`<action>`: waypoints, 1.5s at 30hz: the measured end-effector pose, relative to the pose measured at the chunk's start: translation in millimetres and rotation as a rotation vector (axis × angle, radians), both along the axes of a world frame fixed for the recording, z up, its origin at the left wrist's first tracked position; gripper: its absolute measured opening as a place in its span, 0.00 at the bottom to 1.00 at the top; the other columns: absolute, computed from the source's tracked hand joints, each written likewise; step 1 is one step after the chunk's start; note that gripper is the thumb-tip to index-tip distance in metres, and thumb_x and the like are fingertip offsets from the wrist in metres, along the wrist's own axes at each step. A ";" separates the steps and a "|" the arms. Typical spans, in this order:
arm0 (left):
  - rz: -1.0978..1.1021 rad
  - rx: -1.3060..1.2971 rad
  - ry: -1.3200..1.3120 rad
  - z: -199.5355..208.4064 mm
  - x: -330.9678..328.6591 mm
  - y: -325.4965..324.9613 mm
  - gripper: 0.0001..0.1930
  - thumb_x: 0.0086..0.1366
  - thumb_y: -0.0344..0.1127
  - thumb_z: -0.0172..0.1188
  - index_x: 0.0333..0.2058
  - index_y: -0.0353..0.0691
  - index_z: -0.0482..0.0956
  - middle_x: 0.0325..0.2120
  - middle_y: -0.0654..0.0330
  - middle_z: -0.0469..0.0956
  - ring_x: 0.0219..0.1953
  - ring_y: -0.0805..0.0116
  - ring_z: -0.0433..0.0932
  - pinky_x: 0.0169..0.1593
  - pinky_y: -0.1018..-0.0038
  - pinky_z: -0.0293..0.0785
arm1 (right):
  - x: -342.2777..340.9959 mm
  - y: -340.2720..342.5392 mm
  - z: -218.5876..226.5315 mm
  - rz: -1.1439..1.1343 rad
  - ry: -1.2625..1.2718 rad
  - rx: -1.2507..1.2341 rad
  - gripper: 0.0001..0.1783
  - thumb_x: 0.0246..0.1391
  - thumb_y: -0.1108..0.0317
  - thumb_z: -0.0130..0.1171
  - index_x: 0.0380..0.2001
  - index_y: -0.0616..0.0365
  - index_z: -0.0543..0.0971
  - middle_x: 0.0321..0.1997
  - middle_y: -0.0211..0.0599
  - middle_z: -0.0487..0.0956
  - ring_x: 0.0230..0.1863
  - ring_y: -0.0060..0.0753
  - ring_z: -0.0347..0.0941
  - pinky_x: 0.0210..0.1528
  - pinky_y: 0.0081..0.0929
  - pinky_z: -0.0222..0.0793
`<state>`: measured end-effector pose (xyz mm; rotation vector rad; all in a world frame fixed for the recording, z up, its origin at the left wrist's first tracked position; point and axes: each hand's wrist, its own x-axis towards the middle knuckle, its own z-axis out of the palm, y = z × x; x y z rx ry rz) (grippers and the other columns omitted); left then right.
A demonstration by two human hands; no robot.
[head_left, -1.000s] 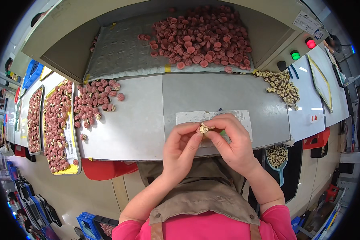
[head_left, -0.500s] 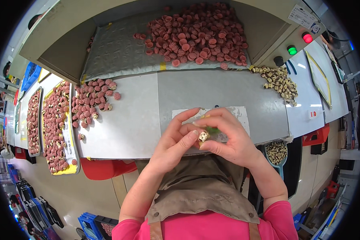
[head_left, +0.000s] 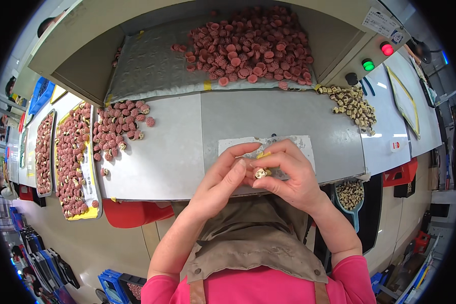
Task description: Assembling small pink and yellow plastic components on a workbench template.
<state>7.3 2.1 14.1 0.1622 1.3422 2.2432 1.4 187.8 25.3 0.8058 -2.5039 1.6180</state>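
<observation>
Above the near edge of the metal worktop, my left hand (head_left: 223, 178) and my right hand (head_left: 298, 177) meet, fingers curled and closed. Between their fingertips is a small raspberry-like piece (head_left: 261, 173) with a speckled cream end facing me and a pinkish edge. My right thumb and index finger pinch it; my left fingertips press at its left side. Fingers hide most of it. Something yellow (head_left: 262, 154) shows at the right fingertips, perhaps finger covers. Beneath the hands lies a worn white board (head_left: 228, 146).
Hollow red raspberry-like shells (head_left: 253, 55) are heaped in the hooded box ahead. Cream-and-dark cubes (head_left: 354, 106) lie at right, with more in a blue scoop (head_left: 357, 215) below the edge. Filled pieces (head_left: 119, 126) and loaded trays (head_left: 96, 200) stand left. Lit buttons (head_left: 368, 65) sit on the hood.
The piece between my fingers has turned slightly, and a pinkish edge now shows around its cream end. A green blur behind it is gone. My hands stay nearly in place.
</observation>
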 end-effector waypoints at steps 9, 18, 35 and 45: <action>-0.028 0.125 -0.132 -2.3 2.7 11.2 0.25 0.69 0.41 0.49 0.60 0.38 0.56 0.47 0.58 0.71 0.49 0.71 0.70 0.54 0.73 0.67 | -0.8 10.0 7.3 0.050 0.045 0.072 0.17 0.46 0.69 0.65 0.41 0.57 0.76 0.41 0.37 0.74 0.41 0.37 0.70 0.43 0.30 0.68; -0.021 0.162 -0.147 -15.9 -0.2 12.8 0.24 0.70 0.42 0.45 0.61 0.39 0.55 0.46 0.59 0.71 0.50 0.72 0.70 0.52 0.74 0.67 | -4.7 13.9 7.3 0.061 -0.191 -0.010 0.13 0.51 0.73 0.59 0.42 0.59 0.75 0.42 0.37 0.74 0.43 0.36 0.71 0.45 0.28 0.68; 0.282 -0.528 0.094 7.3 13.9 -38.7 0.15 0.66 0.33 0.51 0.50 0.37 0.69 0.41 0.60 0.75 0.42 0.74 0.72 0.48 0.77 0.69 | -14.3 47.1 15.5 -0.089 -0.029 0.199 0.11 0.51 0.74 0.55 0.40 0.59 0.76 0.41 0.40 0.75 0.45 0.42 0.71 0.49 0.32 0.66; 0.839 -1.865 0.551 -9.3 45.2 -293.0 0.10 0.64 0.29 0.51 0.43 0.34 0.74 0.41 0.54 0.71 0.42 0.60 0.71 0.44 0.71 0.68 | -70.5 127.2 -11.7 -0.323 0.382 0.574 0.12 0.52 0.71 0.54 0.41 0.56 0.76 0.45 0.40 0.75 0.46 0.43 0.70 0.51 0.37 0.65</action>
